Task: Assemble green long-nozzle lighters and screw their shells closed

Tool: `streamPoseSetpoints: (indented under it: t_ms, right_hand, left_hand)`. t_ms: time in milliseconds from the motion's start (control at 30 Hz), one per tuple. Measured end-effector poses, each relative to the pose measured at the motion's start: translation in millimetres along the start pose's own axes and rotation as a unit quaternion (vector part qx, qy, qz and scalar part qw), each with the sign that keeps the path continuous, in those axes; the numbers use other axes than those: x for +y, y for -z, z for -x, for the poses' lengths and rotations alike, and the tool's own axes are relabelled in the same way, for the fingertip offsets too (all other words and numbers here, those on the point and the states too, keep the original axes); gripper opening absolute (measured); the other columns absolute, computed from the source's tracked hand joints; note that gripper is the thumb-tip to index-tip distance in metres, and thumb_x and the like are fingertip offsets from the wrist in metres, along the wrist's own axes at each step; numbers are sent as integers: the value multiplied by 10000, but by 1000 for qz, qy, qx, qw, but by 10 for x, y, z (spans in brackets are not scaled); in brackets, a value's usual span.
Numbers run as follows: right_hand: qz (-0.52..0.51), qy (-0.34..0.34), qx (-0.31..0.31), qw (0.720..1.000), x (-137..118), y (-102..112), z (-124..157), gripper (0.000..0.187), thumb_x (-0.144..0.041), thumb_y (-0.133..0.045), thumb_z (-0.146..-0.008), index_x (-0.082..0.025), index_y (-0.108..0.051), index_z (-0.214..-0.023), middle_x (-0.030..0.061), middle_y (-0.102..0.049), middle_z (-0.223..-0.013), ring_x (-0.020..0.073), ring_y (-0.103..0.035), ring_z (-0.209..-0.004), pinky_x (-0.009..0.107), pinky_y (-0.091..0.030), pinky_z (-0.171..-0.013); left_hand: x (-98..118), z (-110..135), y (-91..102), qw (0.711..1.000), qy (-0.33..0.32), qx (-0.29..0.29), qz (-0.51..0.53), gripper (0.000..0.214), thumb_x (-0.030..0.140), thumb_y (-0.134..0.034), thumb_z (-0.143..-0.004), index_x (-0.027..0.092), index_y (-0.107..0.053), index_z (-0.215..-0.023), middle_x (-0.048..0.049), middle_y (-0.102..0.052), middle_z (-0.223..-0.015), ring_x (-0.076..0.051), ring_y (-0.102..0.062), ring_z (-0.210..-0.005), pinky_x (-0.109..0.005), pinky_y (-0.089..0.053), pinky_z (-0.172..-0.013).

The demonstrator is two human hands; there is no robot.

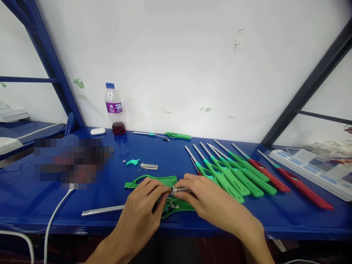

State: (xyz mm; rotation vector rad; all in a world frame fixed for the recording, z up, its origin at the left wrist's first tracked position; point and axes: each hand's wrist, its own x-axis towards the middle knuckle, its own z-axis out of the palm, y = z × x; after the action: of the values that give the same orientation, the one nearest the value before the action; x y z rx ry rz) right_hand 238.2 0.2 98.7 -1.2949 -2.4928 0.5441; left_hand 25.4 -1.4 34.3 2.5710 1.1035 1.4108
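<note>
My right hand (203, 192) grips a small lighter fuel tank (181, 189) with a metal valve end pointing left. The pinched thumb and fingers of my left hand (147, 201) meet that valve end; whatever is between these fingertips is too small to make out. Beneath both hands lies an opened green lighter handle shell (185, 206) with thin wires in it and a metal lighter tube (103, 210) reaching left. Just behind my hands rests the other green shell half (165, 180). A turquoise trigger (133, 162) and a clear fuel tank (149, 166) lie farther back.
Several long green lighters (233, 179) and red lighters (305, 187) lie in a row at right, beside a white power strip (313, 174). A drink bottle (117, 113), white case (98, 131) and another green shell half (178, 136) stand near the wall. A white cable (53, 216) crosses the left.
</note>
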Motion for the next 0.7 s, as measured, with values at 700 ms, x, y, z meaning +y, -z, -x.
streamPoseSetpoints:
  t_ms: [700]
  right_hand:
    - [-27, -5, 0, 1000, 17, -12, -18, 252, -355, -471, -1127, -295, -715, -1142, 0, -687, -1029, 207, -660, -997, 346, -463, -863]
  left_hand:
    - [5, 37, -9, 999, 34, -17, 38, 178, 100, -541, -1048, 224, -667, -1062, -22, -684, -945, -196, -640, -822, -327, -529, -741]
